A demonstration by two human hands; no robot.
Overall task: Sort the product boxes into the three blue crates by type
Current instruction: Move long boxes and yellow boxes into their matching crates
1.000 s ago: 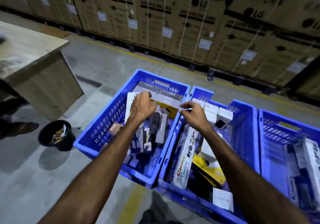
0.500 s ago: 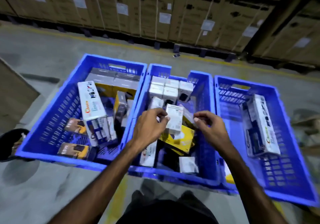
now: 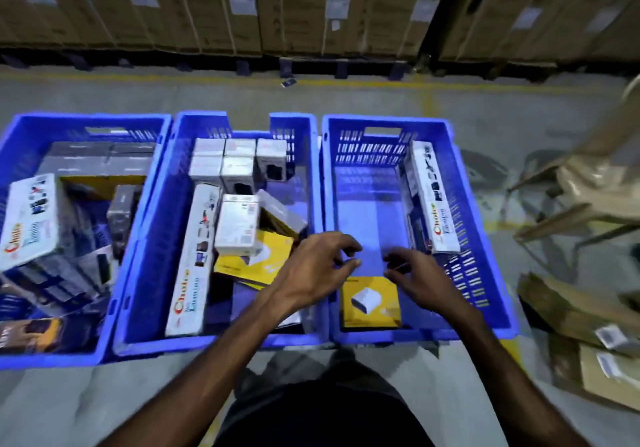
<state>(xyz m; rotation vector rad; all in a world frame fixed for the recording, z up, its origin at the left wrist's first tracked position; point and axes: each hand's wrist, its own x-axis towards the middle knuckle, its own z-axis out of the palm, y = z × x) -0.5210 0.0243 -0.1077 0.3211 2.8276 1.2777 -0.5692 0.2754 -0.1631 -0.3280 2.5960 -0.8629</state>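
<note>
We have three blue crates side by side on the floor: the left crate (image 3: 20,128), the middle crate (image 3: 294,128) and the right crate (image 3: 446,128). Our left hand (image 3: 311,270) hangs over the wall between the middle and right crates, fingers loosely curled with thumb and forefinger near each other; we see nothing in them. Our right hand (image 3: 419,273) hovers over the right crate, fingers relaxed and bent, also holding nothing that we can make out. Just below and between the hands a yellow box (image 3: 372,303) lies flat on the right crate's floor near its front wall, and a long white box (image 3: 433,197) leans against the far right wall. The middle crate is still mixed: small white boxes (image 3: 221,162) stacked at the back, another long white box (image 3: 194,259) along its left side, and a second yellow box (image 3: 256,263) half buried under a white box (image 3: 237,223). The left crate looks mixed too. The risk we judge is mis-sorting: the right crate already holds two kinds, so the next drop may go with the wrong type. Pulling the buried yellow box could tip the white box on top and disturb the neat stack. Blur and dim light also make labels hard to read, so a quick grab may pick the wrong type.
</note>
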